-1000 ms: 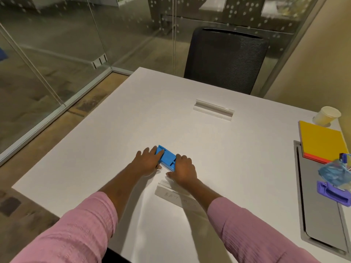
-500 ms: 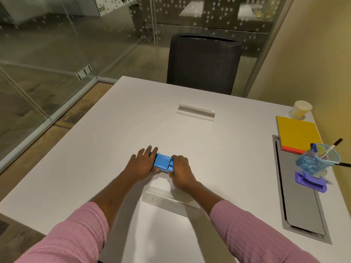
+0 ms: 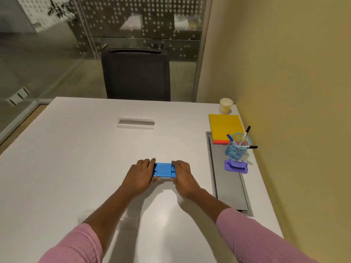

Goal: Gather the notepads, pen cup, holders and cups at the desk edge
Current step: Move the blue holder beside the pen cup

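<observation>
So that it can go by the wall, the left hand [image 3: 139, 176] and right hand [image 3: 183, 176] squeeze the blue holder [image 3: 163, 169] between them.

- The blue holder [image 3: 163, 169] has swung round: a second ago it sat cornerwise between the hands, now it lies square across.
- It has also travelled right. It was left of the desk slot [image 3: 135, 123] and is now to the right of it, nearer the grey tray [image 3: 228, 186].
- The left hand [image 3: 139, 176] and right hand [image 3: 183, 177] have gone with it, now clasping one end each, thumbs on the near edge.
- The clear strip that lay under the right wrist no longer shows (it may be hidden by the arms).
- The view has turned right: the pen cup [image 3: 236, 147] and purple holder [image 3: 236, 166], earlier cut by the frame edge, now show whole.
</observation>
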A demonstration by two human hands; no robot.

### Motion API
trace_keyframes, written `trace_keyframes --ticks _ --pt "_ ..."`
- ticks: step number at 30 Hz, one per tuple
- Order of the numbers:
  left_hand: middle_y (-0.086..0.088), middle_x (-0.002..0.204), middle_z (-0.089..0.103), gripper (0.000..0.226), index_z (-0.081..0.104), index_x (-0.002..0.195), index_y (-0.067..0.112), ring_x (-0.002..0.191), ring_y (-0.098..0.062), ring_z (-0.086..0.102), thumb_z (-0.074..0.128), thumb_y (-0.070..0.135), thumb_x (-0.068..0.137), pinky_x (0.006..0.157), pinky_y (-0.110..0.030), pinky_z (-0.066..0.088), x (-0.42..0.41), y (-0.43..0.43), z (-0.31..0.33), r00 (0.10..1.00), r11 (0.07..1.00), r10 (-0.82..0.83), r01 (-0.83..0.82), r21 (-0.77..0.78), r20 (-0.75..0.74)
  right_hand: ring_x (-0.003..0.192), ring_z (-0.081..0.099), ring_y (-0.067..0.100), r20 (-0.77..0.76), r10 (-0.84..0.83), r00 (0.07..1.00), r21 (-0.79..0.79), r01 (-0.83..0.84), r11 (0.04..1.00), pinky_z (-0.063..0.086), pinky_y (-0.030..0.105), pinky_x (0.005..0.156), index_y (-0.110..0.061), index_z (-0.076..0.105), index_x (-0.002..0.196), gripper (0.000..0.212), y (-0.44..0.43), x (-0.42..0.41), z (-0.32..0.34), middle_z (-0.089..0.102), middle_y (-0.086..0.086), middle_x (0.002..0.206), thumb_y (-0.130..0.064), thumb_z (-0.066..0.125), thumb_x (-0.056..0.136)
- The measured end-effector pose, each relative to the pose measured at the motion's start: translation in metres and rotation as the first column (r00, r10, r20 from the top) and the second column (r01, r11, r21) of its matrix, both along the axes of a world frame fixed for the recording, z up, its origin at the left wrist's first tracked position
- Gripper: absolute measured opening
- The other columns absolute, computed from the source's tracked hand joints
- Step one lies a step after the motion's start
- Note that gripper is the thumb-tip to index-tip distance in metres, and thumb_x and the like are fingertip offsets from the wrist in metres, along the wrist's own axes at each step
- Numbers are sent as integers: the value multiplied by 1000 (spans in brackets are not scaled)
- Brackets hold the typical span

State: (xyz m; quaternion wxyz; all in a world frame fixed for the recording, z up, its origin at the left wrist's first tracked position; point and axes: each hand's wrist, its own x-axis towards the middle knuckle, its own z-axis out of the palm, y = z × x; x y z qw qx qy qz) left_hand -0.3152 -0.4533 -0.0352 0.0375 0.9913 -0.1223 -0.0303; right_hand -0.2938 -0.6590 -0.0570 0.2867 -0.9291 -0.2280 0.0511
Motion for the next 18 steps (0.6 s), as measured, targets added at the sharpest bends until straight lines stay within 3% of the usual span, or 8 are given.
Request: trace_keyframes --ticks 5,9,13,18 --pt "-12 121 56 73 37 139 7 99 -29 55 43 62 91 72 -40 52 21 -89 -10 999 997 -44 45 -62 6 130 36 21 -31 -114 993 21 114 993 39 30 108 -9 36 142 59 -88 9 -3 40 10 141 -3 62 89" --pt "-10 127 51 82 33 139 11 104 -25 52 23 74 87 77 -37 52 32 -149 -20 997 990 -78 78 -119 2 121 46 26 -58 -168 984 59 171 984 46 33 103 -4 43 137 51 -148 7 -1 47 17 132 -5 63 90" --pt "-12 145 37 75 23 144 14 122 -27 44 34 65 90 93 -39 48 31 -200 -32 994 980 -95 83 -181 -56 135 36 29 -171 -293 941 19 301 954 32 37 114 -7 40 140 55 -200 13 0 40 15 144 0 58 88" --pt "-14 155 23 74 15 149 15 130 -29 39 36 57 91 106 -41 40 32 -242 -42 978 970 -148 115 -214 -147 137 33 25 -199 -359 912 -40 358 933 27 29 112 -8 40 141 53 -245 15 -4 37 13 147 1 53 91"
